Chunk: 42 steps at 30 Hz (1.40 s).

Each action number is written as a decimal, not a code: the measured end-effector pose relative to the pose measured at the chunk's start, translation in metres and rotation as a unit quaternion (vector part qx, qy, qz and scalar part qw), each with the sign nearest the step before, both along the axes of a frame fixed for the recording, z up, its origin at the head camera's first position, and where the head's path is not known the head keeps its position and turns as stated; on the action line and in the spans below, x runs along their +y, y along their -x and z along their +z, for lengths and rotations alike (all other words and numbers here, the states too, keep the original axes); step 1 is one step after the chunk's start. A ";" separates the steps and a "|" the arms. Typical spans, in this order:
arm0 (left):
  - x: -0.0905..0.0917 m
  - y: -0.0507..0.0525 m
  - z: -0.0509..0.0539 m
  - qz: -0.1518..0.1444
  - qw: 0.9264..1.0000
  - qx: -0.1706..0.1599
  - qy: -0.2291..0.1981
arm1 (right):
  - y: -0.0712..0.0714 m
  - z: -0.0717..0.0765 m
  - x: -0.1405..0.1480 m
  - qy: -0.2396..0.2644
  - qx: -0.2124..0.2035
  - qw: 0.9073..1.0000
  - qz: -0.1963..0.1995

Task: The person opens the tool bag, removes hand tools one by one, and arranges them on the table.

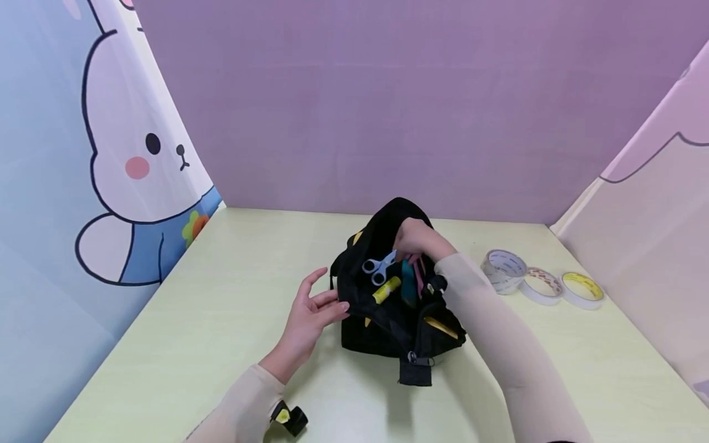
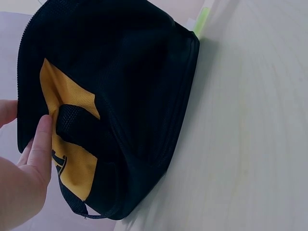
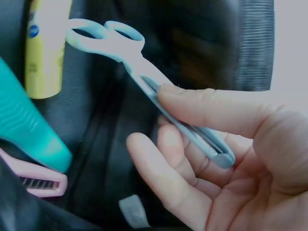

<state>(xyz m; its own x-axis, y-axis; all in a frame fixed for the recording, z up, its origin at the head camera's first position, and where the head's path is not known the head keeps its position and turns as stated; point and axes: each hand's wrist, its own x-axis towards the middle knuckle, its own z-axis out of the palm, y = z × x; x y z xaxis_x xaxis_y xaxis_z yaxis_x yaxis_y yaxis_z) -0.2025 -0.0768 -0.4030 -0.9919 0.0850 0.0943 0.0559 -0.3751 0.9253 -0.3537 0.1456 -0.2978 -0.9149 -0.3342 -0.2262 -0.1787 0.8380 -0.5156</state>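
Observation:
A black zip bag point(image 1: 382, 335) with yellow panels stands open on the table. My left hand point(image 1: 310, 317) holds its left rim, thumb and fingers on either side of the edge; in the left wrist view it lies against the yellow panel point(image 2: 79, 180). Inside the bag, my right hand point(image 3: 216, 159) pinches light blue scissors point(image 3: 139, 62) by the blade end, the finger loops pointing away. Near them in the bag are a yellow glue stick point(image 3: 45, 62), a teal item with a ribbed side point(image 3: 33, 125) and a pink item with a dark toothed slot point(image 3: 36, 173).
Three tape rolls stand on the table to the right of the bag: a wide clear roll point(image 1: 501, 274), a narrower roll point(image 1: 541, 288) and one with a yellow core point(image 1: 581, 290). A purple backdrop point(image 1: 376, 111) rises behind the table point(image 1: 266, 258).

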 end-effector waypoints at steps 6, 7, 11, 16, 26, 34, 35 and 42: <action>-0.001 -0.001 0.001 0.001 1.000 -0.001 0.001 | -0.011 0.015 0.012 0.079 0.000 0.997 0.013; -0.001 -0.001 0.002 0.001 1.000 -0.001 0.001 | -0.012 0.016 0.014 0.092 0.000 0.996 0.014; -0.002 -0.002 0.002 0.000 1.000 -0.002 0.000 | -0.014 0.019 0.025 0.154 -0.013 0.988 0.014; -0.002 -0.002 0.000 -0.001 1.000 -0.003 0.001 | -0.015 0.018 0.035 0.241 -0.034 0.970 0.007; -0.002 -0.001 -0.001 -0.001 1.000 -0.004 0.000 | -0.017 0.012 0.036 0.442 0.013 0.896 -0.030; -0.004 -0.004 0.000 -0.006 1.000 -0.004 -0.002 | -0.026 0.014 0.036 0.497 0.080 0.858 -0.106; -0.005 -0.004 0.000 -0.007 1.000 -0.005 -0.003 | -0.028 0.014 0.036 0.498 0.082 0.856 -0.110; -0.007 -0.006 0.000 -0.012 1.000 -0.003 -0.002 | -0.035 0.018 0.042 0.509 0.085 0.848 -0.125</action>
<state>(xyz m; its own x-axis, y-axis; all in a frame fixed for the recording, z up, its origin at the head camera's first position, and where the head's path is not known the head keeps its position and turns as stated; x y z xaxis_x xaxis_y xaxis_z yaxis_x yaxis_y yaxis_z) -0.1961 -0.0840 -0.4030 -0.9902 0.1081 0.0890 0.0416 -0.3801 0.9240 -0.3189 0.1872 -0.2800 -0.9764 -0.0691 0.2046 -0.2049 -0.0029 -0.9788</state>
